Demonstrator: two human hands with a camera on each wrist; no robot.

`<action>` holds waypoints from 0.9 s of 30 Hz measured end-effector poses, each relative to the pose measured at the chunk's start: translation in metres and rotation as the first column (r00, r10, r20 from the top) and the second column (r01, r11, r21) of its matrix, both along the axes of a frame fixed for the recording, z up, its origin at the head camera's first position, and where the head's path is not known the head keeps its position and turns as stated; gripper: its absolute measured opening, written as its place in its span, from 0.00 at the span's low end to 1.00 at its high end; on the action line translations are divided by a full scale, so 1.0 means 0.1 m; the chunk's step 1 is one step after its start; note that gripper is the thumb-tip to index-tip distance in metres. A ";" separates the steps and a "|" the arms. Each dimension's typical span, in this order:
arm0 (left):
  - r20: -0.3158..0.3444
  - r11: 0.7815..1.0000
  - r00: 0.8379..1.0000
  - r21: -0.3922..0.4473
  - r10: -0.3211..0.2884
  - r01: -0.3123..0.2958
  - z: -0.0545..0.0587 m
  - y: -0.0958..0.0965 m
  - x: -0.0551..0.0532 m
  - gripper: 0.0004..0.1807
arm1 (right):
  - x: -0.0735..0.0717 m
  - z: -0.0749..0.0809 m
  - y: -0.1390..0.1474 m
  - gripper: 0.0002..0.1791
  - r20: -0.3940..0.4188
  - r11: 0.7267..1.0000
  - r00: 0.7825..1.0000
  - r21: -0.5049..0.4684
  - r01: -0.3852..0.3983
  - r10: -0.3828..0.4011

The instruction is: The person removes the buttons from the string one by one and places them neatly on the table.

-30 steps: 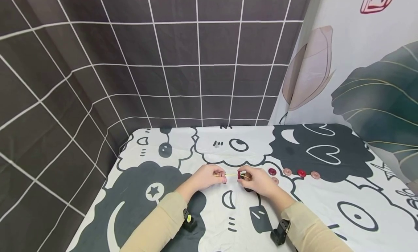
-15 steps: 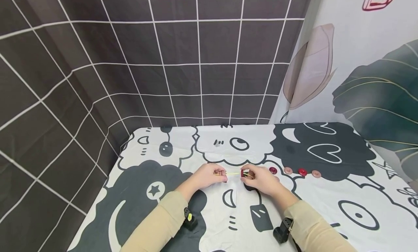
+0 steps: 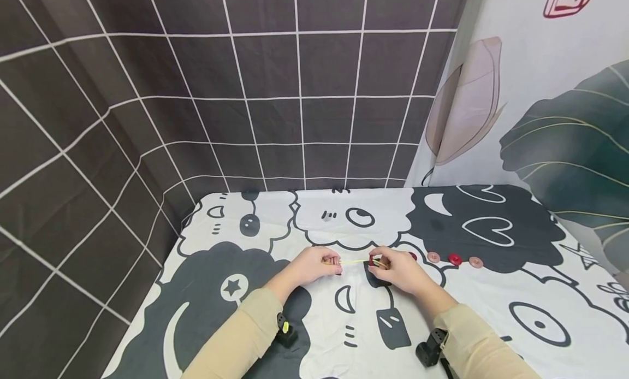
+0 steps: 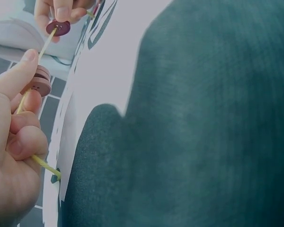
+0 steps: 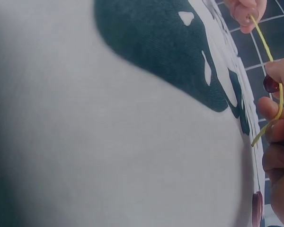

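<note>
My left hand (image 3: 314,265) pinches a small stack of pinkish buttons (image 4: 41,84) between thumb and finger. A yellow cord (image 4: 48,43) runs through them, and its tail comes out below my curled fingers. To the right, my right hand (image 3: 402,271) pinches a dark red button (image 4: 58,28) threaded on the same cord. Between the hands the cord is stretched nearly straight. In the right wrist view the loose cord end (image 5: 265,130) hangs past the right fingers, and the dark red button (image 5: 270,84) is partly covered by the thumb.
On the patterned cloth (image 3: 314,324) right of my right hand lie a pink button (image 3: 433,257), a red button (image 3: 454,259) and another pink one (image 3: 475,262). A dark red button (image 3: 413,255) shows partly behind that hand. A dark gridded curtain (image 3: 275,95) hangs behind.
My right hand has moved right with the dark red button, so more cord shows between the hands. It now covers a pink button seen earlier. The left hand stays almost still.
</note>
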State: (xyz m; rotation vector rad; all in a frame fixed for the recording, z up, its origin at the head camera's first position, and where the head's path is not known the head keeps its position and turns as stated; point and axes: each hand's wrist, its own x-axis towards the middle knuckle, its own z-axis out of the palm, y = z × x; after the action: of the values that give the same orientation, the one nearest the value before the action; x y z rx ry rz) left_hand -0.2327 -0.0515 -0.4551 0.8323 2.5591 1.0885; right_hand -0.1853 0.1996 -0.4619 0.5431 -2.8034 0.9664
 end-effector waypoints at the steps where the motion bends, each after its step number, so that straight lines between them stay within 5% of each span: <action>1: 0.002 1.000 1.000 -0.002 0.001 -0.001 0.00 0.00 0.00 0.06 | 0.00 0.00 0.00 0.17 0.004 1.000 1.000 0.001 0.001 -0.001; 27: -0.005 1.000 1.000 0.014 -0.002 0.003 0.01 0.00 0.01 0.06 | 0.02 0.00 0.15 0.17 -0.009 1.000 1.000 -0.016 0.015 -0.016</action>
State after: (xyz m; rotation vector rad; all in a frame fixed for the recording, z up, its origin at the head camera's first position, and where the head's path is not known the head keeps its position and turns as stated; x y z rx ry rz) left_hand -0.2313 -0.0514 -0.4545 0.8420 2.5563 1.1064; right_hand -0.1831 0.2146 -0.4624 0.5215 -2.7853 0.9802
